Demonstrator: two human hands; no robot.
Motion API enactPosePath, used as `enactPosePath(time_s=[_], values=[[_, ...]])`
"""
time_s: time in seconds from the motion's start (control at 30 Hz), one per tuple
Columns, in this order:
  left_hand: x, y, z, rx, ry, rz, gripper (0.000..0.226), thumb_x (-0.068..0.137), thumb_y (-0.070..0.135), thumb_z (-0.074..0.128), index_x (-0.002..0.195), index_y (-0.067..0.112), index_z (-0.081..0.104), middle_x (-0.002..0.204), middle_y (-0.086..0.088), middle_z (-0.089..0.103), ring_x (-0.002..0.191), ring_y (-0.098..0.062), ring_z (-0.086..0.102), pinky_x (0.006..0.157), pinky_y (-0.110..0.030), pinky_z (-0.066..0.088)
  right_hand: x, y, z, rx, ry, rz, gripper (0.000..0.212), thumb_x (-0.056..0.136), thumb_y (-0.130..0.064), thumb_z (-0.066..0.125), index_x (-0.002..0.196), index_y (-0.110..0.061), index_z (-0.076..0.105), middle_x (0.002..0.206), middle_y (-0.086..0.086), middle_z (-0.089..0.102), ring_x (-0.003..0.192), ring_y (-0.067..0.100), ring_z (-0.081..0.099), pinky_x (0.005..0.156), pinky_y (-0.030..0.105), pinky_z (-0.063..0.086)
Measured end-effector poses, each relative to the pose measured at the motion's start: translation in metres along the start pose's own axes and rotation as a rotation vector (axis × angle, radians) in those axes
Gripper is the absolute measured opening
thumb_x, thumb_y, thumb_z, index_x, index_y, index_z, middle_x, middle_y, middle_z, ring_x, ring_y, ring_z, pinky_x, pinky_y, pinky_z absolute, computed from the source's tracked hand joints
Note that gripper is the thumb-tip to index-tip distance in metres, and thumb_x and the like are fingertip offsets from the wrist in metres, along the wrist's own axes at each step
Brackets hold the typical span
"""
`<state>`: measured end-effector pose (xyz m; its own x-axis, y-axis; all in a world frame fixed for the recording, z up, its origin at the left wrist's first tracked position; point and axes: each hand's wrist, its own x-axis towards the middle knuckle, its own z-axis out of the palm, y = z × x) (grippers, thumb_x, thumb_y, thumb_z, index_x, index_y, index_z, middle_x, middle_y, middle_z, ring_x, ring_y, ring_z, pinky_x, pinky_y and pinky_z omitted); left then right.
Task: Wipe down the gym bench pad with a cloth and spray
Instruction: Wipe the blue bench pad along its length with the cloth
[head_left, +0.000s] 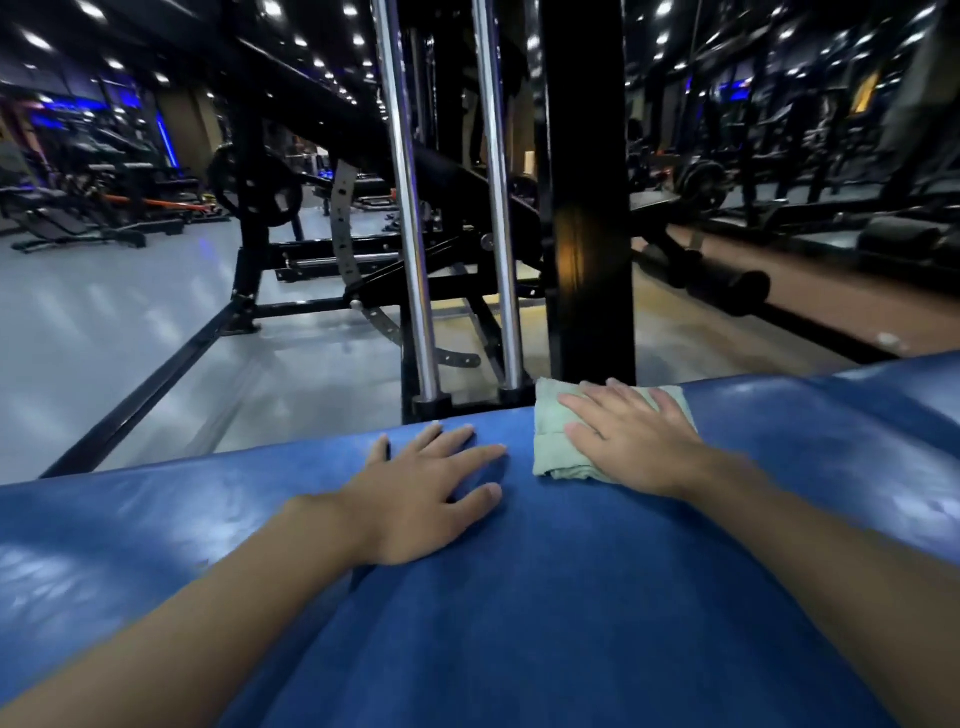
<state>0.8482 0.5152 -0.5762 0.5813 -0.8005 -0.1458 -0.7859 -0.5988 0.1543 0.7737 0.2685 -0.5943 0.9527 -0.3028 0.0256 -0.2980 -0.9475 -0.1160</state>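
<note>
Currently wiping step: blue bench pad (519, 597) fills the lower frame, pale green folded cloth (551, 441) lies on its far edge, right of center. Right hand (631, 441) presses flat on the cloth, fingers straight. Left hand (421, 493) rests spread on the pad, grasping nothing. No spray bottle visible. Black upright post (587, 208) stands just behind the cloth. Next: likely sweep the cloth across the pad.

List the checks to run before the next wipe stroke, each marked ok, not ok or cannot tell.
1. Cloth flat under right hand: ok.
2. Left hand braced flat on pad: ok.
3. Cloth clear of post: cannot tell, its far edge lies at the post's base.
4. Spray at hand: cannot tell, none in view.
5. Pad wet enough: cannot tell, only glare shows.
</note>
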Motion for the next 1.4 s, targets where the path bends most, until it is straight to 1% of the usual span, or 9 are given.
enactPosePath(time_s=[0.3, 0.43, 0.53, 0.77, 0.93, 1.03, 1.1, 1.2, 1.4], values=[[0.05, 0.09, 0.004, -0.005, 0.021, 0.174, 0.059, 0.097, 0.065, 0.027, 0.153, 0.048, 0.018, 0.165, 0.017, 0.003, 0.151, -0.007, -0.008, 0.122, -0.05, -0.004, -0.002, 0.113, -0.012, -0.016, -0.002, 0.193, 0.053, 0.1, -0.051, 0.013, 0.153, -0.045, 0.013, 0.165, -0.012, 0.007, 0.151, 0.013, 0.001, 0.12, 0.051, -0.002], [0.062, 0.115, 0.012, 0.073, -0.069, 0.152, 0.074, 0.083, 0.085, 0.022, 0.15, 0.058, 0.004, 0.166, 0.012, -0.003, 0.152, -0.018, -0.01, 0.117, -0.063, -0.007, -0.003, 0.16, -0.018, 0.002, 0.018, 0.289, 0.053, 0.099, -0.053, 0.013, 0.152, -0.046, 0.015, 0.164, -0.01, 0.011, 0.149, 0.015, 0.009, 0.118, 0.054, 0.004], [0.067, 0.115, 0.014, 0.102, -0.073, 0.129, 0.08, 0.077, 0.09, 0.024, 0.147, 0.061, 0.0, 0.166, 0.011, -0.005, 0.152, -0.019, -0.011, 0.115, -0.067, -0.005, -0.009, 0.181, -0.022, 0.028, 0.019, 0.35, 0.053, 0.1, -0.054, 0.015, 0.153, -0.044, 0.016, 0.164, -0.009, 0.011, 0.149, 0.018, 0.01, 0.117, 0.056, 0.011], [0.065, 0.114, 0.014, 0.082, -0.056, 0.127, 0.079, 0.077, 0.091, 0.027, 0.146, 0.063, 0.001, 0.166, 0.012, -0.003, 0.152, -0.015, -0.012, 0.116, -0.064, -0.007, -0.034, 0.185, -0.022, 0.032, 0.021, 0.405, 0.056, 0.098, -0.054, 0.012, 0.154, -0.044, 0.012, 0.165, -0.01, 0.005, 0.151, 0.02, 0.006, 0.117, 0.053, 0.011], [0.067, 0.116, 0.014, 0.096, -0.054, 0.128, 0.08, 0.076, 0.091, 0.026, 0.146, 0.061, 0.003, 0.165, 0.012, -0.001, 0.151, -0.015, -0.008, 0.115, -0.065, -0.004, -0.065, 0.179, -0.024, -0.049, -0.011, 0.375, 0.056, 0.1, -0.056, 0.011, 0.154, -0.043, 0.008, 0.165, -0.011, 0.002, 0.152, 0.019, 0.003, 0.118, 0.052, 0.009], [0.067, 0.115, 0.014, 0.082, -0.056, 0.134, 0.083, 0.073, 0.093, 0.024, 0.147, 0.061, 0.004, 0.166, 0.011, 0.0, 0.152, -0.017, -0.008, 0.115, -0.065, -0.004, -0.075, 0.182, -0.033, -0.14, -0.03, 0.389, 0.061, 0.094, -0.068, 0.008, 0.152, -0.049, 0.008, 0.165, -0.013, 0.0, 0.152, 0.022, 0.002, 0.118, 0.056, -0.001], [0.065, 0.113, 0.012, 0.035, -0.048, 0.137, 0.081, 0.076, 0.09, 0.027, 0.148, 0.059, 0.01, 0.166, 0.011, 0.001, 0.152, -0.016, -0.007, 0.117, -0.063, -0.004, -0.08, 0.182, -0.032, -0.087, -0.046, 0.422, 0.064, 0.091, -0.072, 0.006, 0.152, -0.051, 0.005, 0.166, -0.01, -0.001, 0.152, 0.025, 0.003, 0.119, 0.054, 0.001], [0.056, 0.105, 0.008, -0.021, 0.005, 0.134, 0.075, 0.082, 0.084, 0.031, 0.149, 0.053, 0.019, 0.165, 0.013, 0.006, 0.153, -0.014, -0.005, 0.118, -0.06, -0.002, -0.084, 0.171, -0.028, -0.068, -0.04, 0.418, 0.061, 0.096, -0.066, 0.009, 0.154, -0.047, 0.004, 0.166, -0.007, 0.0, 0.152, 0.025, 0.003, 0.12, 0.048, 0.002], [0.034, 0.073, 0.008, 0.037, -0.004, 0.097, 0.076, 0.083, 0.084, 0.028, 0.151, 0.055, 0.014, 0.164, 0.018, 0.004, 0.152, -0.011, -0.007, 0.118, -0.062, -0.001, -0.084, 0.138, -0.024, -0.115, -0.053, 0.376, 0.058, 0.099, -0.061, 0.01, 0.154, -0.046, 0.004, 0.166, -0.007, -0.001, 0.152, 0.024, -0.002, 0.12, 0.05, 0.0]])
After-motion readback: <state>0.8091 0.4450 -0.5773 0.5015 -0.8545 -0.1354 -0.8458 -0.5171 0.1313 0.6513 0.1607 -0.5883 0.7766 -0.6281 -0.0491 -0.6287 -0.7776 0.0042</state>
